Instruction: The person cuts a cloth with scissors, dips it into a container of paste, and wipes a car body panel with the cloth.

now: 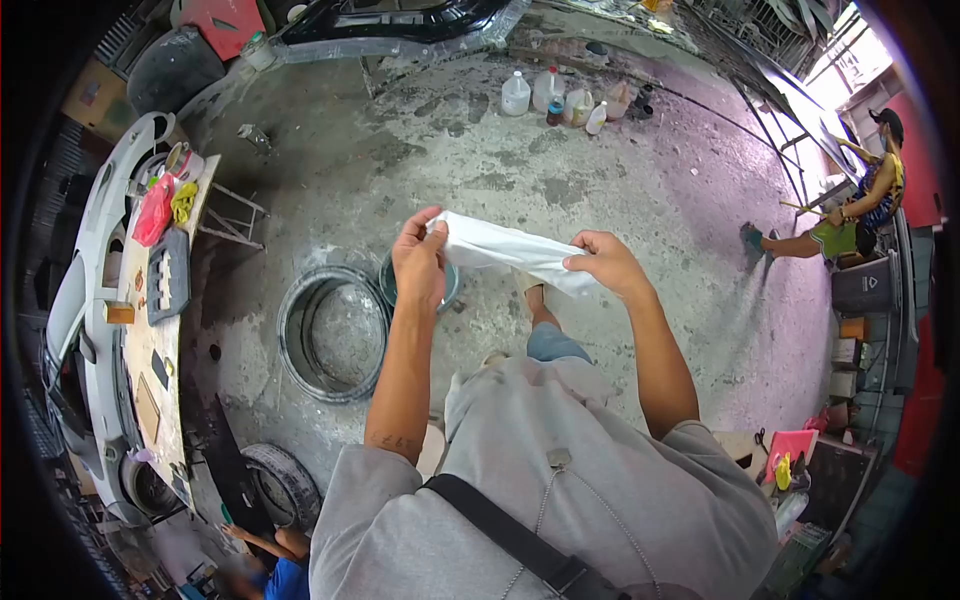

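A white cloth (510,248) is stretched between my two hands in front of my chest, its right end slightly lower. My left hand (420,250) pinches its left end between thumb and fingers. The other end is gripped by my right hand (606,262), with the thumb on top. Below and behind my left hand, a green basin (450,288) stands on the floor, partly hidden by the hand and forearm. Beside it lies a round black tub (288,335).
Several bottles (515,95) stand on the floor ahead. A work table (140,340) with a pink bag and a grey case is at left, next to a white car body (95,300). One person (878,190) sits at right; another (285,575) is at lower left.
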Tool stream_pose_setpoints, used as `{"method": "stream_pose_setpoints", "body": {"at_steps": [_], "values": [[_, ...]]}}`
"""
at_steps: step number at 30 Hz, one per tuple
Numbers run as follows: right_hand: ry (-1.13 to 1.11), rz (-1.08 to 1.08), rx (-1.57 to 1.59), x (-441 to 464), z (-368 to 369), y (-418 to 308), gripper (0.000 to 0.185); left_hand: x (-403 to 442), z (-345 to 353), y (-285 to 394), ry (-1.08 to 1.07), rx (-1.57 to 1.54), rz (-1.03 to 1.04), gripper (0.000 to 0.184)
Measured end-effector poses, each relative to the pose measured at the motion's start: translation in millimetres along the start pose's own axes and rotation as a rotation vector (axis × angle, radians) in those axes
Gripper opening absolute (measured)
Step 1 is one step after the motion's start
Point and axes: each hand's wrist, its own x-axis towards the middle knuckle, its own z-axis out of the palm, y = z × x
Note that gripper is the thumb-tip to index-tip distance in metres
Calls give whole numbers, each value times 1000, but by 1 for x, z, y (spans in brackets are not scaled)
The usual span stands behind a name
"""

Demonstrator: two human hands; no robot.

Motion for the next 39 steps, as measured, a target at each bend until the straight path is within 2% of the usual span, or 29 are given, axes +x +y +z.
{"method": "stream_pose_setpoints", "body": {"at_steps": [3, 5, 6, 7, 8, 9, 11, 12, 13, 14, 16, 17, 19, 20, 21, 24, 25, 27, 28, 30, 31, 33, 34, 36, 38, 39], "values": [[3, 5, 169, 83, -30, 11, 28, 69, 31, 12, 37, 40, 145, 40], [-6, 1, 274, 123, -41, -4, 34, 107, 46, 17, -53, 354, 241, 52], [78, 103, 582, 140, -40, -34, 37, 127, 57, 19, -73, 572, 506, 59], [158, 219, 895, 160, -42, -56, 41, 140, 72, 30, -46, 576, 536, 59], [70, 222, 884, 201, -49, -32, 53, 147, 88, 43, -52, 853, 658, 62], [46, 212, 884, 219, -49, -41, 53, 156, 101, 50, -61, 1132, 772, 64], [116, 321, 823, 256, -41, -66, 50, 185, 120, 49, -90, 1244, 750, 70], [107, 305, 820, 276, -43, -80, 50, 198, 130, 50, -151, 1329, 740, 75], [-64, 256, 900, 287, -43, -92, 50, 204, 139, 51, -215, 1413, 710, 80], [-236, 218, 975, 294, -39, -97, 51, 209, 146, 49, -206, 1411, 696, 80], [-238, 240, 1016, 319, -23, -99, 47, 225, 158, 49, -355, 1372, 327, 87], [-234, 242, 1066, 335, -17, -101, 42, 234, 161, 55, -339, 1364, 329, 87], [-168, 316, 986, 368, -7, -110, 37, 254, 153, 69, -346, 1078, 81, 92], [-186, 311, 943, 386, -3, -115, 36, 269, 140, 75, -364, 917, 112, 90], [-204, 313, 897, 400, 4, -119, 35, 279, 127, 83, -349, 906, 99, 90], [-240, 333, 879, 470, 21, -151, 34, 327, 76, 108, -151, 334, 228, 81], [-240, 343, 848, 495, 27, -162, 34, 351, 53, 118, -143, 319, 227, 81], [-285, 365, 859, 547, 44, -197, 38, 409, 10, 143, 190, 284, 250, 74], [-331, 330, 834, 566, 56, -229, 39, 435, -9, 151, 206, 265, 226, 74], [-393, 305, 794, 611, 86, -276, 40, 492, -44, 182, -19, 196, 199, 59], [-455, 246, 807, 636, 104, -298, 42, 513, -57, 203, -5, 190, 205, 59], [-550, 178, 802, 679, 137, -344, 45, 548, -65, 253, -8, -214, 13, 43], [-539, 105, 707, 699, 152, -365, 44, 560, -66, 284, 79, -270, 53, 28], [-558, 26, 616, 739, 182, -399, 44, 590, -95, 325, 140, -205, 154, 23], [-566, 48, 724, 765, 211, -417, 47, 600, -123, 353, 223, -131, 221, 18], [-578, 57, 773, 781, 227, -427, 49, 606, -134, 367, 291, 4, 270, 17]]}}
